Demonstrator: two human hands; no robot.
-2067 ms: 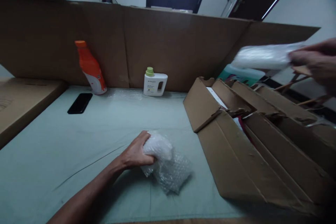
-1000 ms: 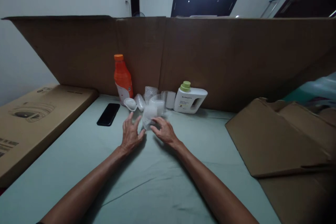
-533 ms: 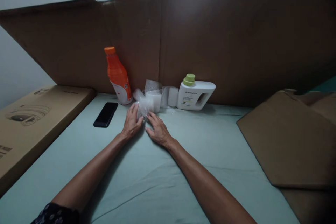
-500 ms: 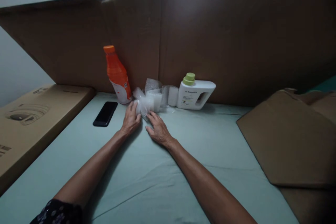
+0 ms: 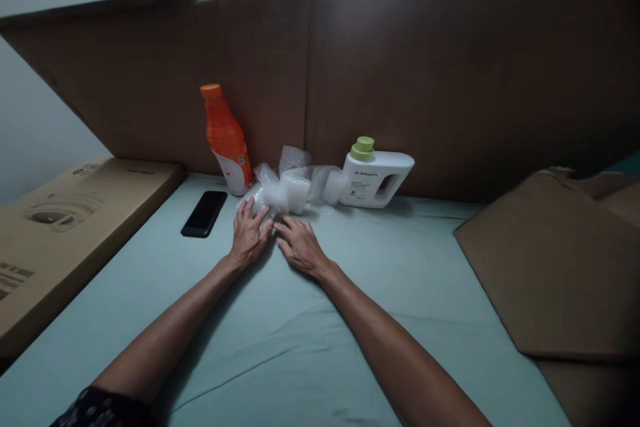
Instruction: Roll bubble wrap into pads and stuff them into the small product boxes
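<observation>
a pale green sheet (image 5: 390,280) covers the flat surface, which reads more as a bed than a desk, and a tall wall of brown cardboard (image 5: 425,80) stands along its far edge under a white room wall. the light is dim.

both bare arms reach forward from the bottom of the head view. the left hand (image 5: 249,235) lies palm down with its fingers (image 5: 260,216) spread loosely and their tips resting on the near edge of a heap of clear bubble wrap (image 5: 285,188); they press on it rather than close around it. the right hand (image 5: 300,244) lies just beside the left, also palm down and uncurled, its fingertips (image 5: 281,225) touching the front of the same heap. neither hand grips anything.

the bubble wrap sits at the foot of the cardboard wall, between an orange bottle (image 5: 226,140) on its left and a white jug with a green cap (image 5: 376,173) on its right; its right end touches the jug. a black phone (image 5: 204,213) lies flat on the sheet, left of the left hand and near the bottle. a long flat printed carton (image 5: 65,213) lies along the left side, and flattened brown cardboard (image 5: 550,267) lies at the right, well apart from the hands.
</observation>
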